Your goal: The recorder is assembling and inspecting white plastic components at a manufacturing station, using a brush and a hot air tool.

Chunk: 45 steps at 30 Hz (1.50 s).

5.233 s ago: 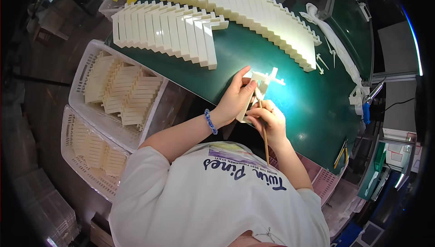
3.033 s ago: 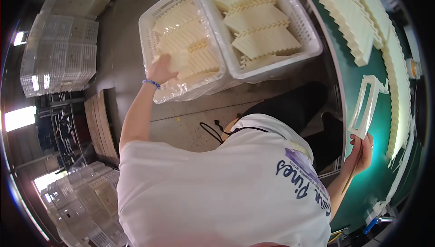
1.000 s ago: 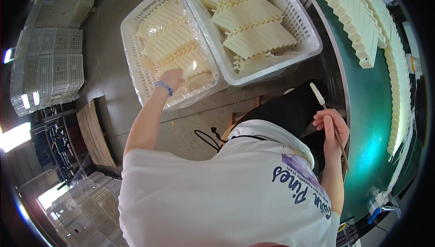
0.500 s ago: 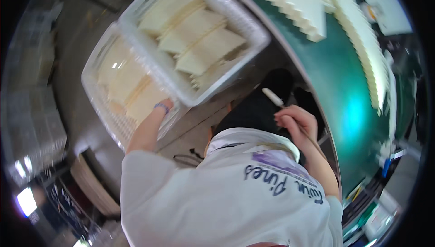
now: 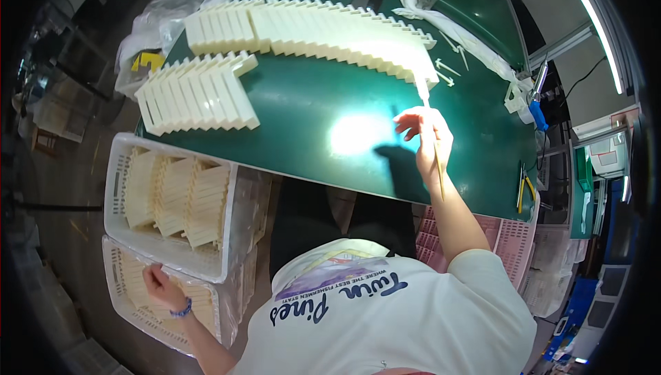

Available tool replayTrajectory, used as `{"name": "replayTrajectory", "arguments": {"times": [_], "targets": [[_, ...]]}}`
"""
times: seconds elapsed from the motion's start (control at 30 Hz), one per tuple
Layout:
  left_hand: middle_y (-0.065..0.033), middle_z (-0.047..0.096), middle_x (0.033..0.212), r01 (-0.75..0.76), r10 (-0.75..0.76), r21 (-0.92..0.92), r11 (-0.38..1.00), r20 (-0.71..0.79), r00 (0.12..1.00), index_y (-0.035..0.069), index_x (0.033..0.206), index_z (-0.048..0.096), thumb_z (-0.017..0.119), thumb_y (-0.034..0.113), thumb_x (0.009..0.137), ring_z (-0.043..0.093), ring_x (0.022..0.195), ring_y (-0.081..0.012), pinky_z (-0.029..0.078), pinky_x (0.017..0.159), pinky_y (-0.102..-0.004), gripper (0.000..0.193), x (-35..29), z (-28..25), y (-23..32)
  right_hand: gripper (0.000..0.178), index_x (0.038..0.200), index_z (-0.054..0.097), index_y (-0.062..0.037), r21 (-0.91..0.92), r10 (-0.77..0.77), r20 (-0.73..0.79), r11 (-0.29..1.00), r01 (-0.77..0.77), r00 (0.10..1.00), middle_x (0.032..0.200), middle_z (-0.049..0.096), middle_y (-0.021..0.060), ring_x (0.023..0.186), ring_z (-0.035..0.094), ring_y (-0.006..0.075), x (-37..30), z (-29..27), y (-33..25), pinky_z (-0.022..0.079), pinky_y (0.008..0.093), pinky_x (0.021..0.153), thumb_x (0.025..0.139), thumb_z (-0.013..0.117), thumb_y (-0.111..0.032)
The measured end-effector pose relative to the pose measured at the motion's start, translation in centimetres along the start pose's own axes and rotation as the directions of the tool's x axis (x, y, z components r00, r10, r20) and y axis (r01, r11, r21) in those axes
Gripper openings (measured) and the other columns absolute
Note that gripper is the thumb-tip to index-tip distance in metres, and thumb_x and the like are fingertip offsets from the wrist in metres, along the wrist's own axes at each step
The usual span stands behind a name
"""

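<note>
My right hand (image 5: 434, 142) grips a thin brush with a pale wooden handle (image 5: 437, 162) and a white tip (image 5: 422, 91). The tip overlaps the right end of a long row of cream blocks (image 5: 330, 34) on the green table; whether it touches them I cannot tell. My left hand (image 5: 163, 287), a blue band at its wrist, is over the nearer white crate (image 5: 141, 323). Its fingers look curled, and anything inside them is hidden. Similar cream pieces (image 5: 131, 279) fill that crate. A shorter group of cream blocks (image 5: 196, 96) lies at the table's left.
Beside the table's left front edge stands another plastic-lined white crate (image 5: 231, 217) of cream pieces. Small white parts (image 5: 447, 72) lie right of the row. Yellow-handled pliers (image 5: 525, 189) and a blue-handled tool (image 5: 537, 115) sit by the right edge. Below is a pink crate (image 5: 489, 234).
The view has swung toward the table. My right hand has brought the brush from near my lap to over the table, by the row's end. My left hand remains at the nearer crate.
</note>
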<state>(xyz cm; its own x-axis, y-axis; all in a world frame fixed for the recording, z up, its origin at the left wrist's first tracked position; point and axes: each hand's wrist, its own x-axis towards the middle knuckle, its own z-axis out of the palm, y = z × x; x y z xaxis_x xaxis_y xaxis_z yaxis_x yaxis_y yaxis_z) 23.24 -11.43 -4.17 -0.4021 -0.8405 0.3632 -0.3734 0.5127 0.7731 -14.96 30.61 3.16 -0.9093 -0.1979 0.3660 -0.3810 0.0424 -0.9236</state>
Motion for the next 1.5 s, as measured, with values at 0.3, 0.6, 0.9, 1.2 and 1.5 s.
{"name": "replayTrajectory", "arguments": {"times": [0.3, 0.6, 0.9, 1.2, 1.5], "targets": [[-0.0065, 0.056, 0.098, 0.031, 0.597, -0.62, 0.784, 0.766, 0.24, 0.001, 0.108, 0.057, 0.06, 0.001, 0.084, 0.056, 0.08, -0.0126, 0.047, 0.072, -0.0238, 0.025, -2.2, 29.4, 29.3, 0.019, 0.109, 0.056, -0.0026, -0.268, -0.005, -0.246, 0.961, -0.063, 0.969, 0.108, 0.061, 0.0049, 0.098, 0.056, 0.0115, 6.9, -10.4, 7.8, 0.045, 0.0246, 0.083, 0.093, 0.057, -0.012], [-0.0038, 0.059, 0.098, 0.12, 0.589, -0.62, 0.775, 0.778, 0.217, -0.002, 0.141, 0.024, 0.068, 0.019, 0.081, 0.059, 0.073, -0.006, 0.048, 0.068, -0.0209, 0.077, -9.4, 43.0, 36.1, 0.024, 0.113, 0.056, -0.0016, -0.237, 0.075, -0.167, 0.965, -0.114, 0.983, 0.11, 0.061, 0.0082, 0.101, 0.057, 0.0164, 10.8, -11.1, 11.6, 0.043, 0.0279, 0.092, 0.095, 0.054, -0.017], [-0.0065, 0.056, 0.1, 0.262, 0.529, -0.547, 0.795, 0.837, 0.142, 0.004, 0.147, 0.014, 0.064, 0.003, 0.081, 0.054, 0.079, -0.0057, 0.047, 0.072, -0.0194, 0.083, -9.5, 44.2, 36.7, 0.022, 0.111, 0.058, -0.0031, -0.133, 0.182, -0.082, 0.972, -0.192, 0.98, 0.099, 0.064, 0.0072, 0.09, 0.061, 0.0143, 10.7, -11.0, 11.4, 0.047, 0.0258, 0.082, 0.094, 0.057, -0.017], [-0.0074, 0.055, 0.1, 0.368, 0.547, -0.552, 0.748, 0.827, 0.13, 0.004, 0.147, 0.013, 0.063, 0.0, 0.081, 0.054, 0.079, -0.0059, 0.046, 0.074, -0.0195, 0.083, -9.9, 43.8, 36.1, 0.029, 0.115, 0.057, -0.0021, -0.164, 0.174, -0.059, 0.97, -0.182, 0.983, 0.102, 0.064, 0.0093, 0.092, 0.063, 0.0167, 10.3, -11.2, 11.8, 0.049, 0.027, 0.081, 0.092, 0.059, -0.02], [-0.0083, 0.055, 0.093, 0.653, 0.397, -0.477, 0.588, 0.874, 0.282, 0.012, 0.145, 0.002, 0.062, 0.0, 0.083, 0.058, 0.075, -0.0119, 0.051, 0.066, -0.025, 0.087, -9.7, 43.5, 36.1, 0.029, 0.115, 0.057, -0.0024, -0.183, 0.208, -0.051, 0.959, -0.214, 0.977, 0.101, 0.064, 0.0088, 0.093, 0.062, 0.0167, 10.2, -11.3, 12.1, 0.048, 0.027, 0.083, 0.092, 0.06, -0.02]]}}
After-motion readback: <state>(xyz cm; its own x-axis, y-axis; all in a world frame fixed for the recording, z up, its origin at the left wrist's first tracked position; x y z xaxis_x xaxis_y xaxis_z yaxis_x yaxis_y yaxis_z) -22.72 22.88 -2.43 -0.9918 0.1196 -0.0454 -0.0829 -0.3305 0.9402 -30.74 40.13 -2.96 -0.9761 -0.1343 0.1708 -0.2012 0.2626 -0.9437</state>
